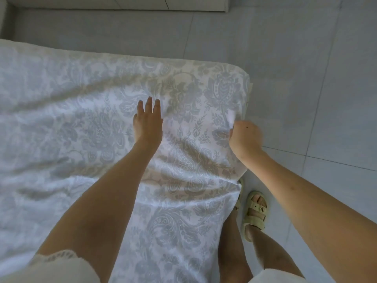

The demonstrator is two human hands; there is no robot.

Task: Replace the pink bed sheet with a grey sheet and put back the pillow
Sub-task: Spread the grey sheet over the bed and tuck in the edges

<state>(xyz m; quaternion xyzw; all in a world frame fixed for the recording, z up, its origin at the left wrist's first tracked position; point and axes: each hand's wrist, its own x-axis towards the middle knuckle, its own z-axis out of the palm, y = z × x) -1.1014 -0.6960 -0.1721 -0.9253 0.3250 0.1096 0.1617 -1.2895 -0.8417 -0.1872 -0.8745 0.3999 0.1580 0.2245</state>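
A grey-and-white patterned sheet (85, 127) covers the bed and hangs over its near corner, with folds running across it. My left hand (148, 119) lies flat on top of the sheet, fingers straight and together, a little in from the bed's right edge. My right hand (243, 137) grips a bunch of the sheet at the right edge of the bed, just below the far right corner. No pink sheet and no pillow are in view.
Pale grey floor tiles (306, 78) lie beyond and to the right of the bed. My feet in light sandals (255, 211) stand on the floor close to the bed's right side. A white skirting or wall base (122, 5) runs along the top.
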